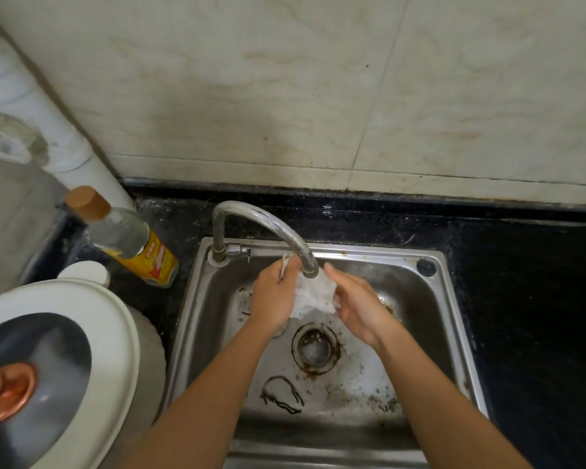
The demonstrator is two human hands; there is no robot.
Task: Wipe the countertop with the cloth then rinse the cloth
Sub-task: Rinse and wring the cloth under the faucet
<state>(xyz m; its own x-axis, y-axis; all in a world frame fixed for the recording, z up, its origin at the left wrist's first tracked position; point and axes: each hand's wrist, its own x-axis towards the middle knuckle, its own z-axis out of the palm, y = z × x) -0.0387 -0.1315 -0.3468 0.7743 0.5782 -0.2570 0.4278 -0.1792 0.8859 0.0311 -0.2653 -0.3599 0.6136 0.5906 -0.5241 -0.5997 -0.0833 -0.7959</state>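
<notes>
A white cloth (313, 296) is stretched between both my hands, right under the spout of the curved metal tap (268, 228), over the steel sink (450, 319). My left hand (275, 294) grips the cloth's left edge, a corner poking out above its fingers. My right hand (356, 306) pinches the cloth's right edge. Water runs over the cloth and pools around the drain (315, 348). The black countertop (535, 299) surrounds the sink.
A clear bottle (126, 236) with a brown cap and yellow label stands left of the sink. A white appliance lid (58, 360) with a copper knob fills the lower left. A tiled wall (285, 96) rises behind the counter. Debris and a dark loop lie in the sink.
</notes>
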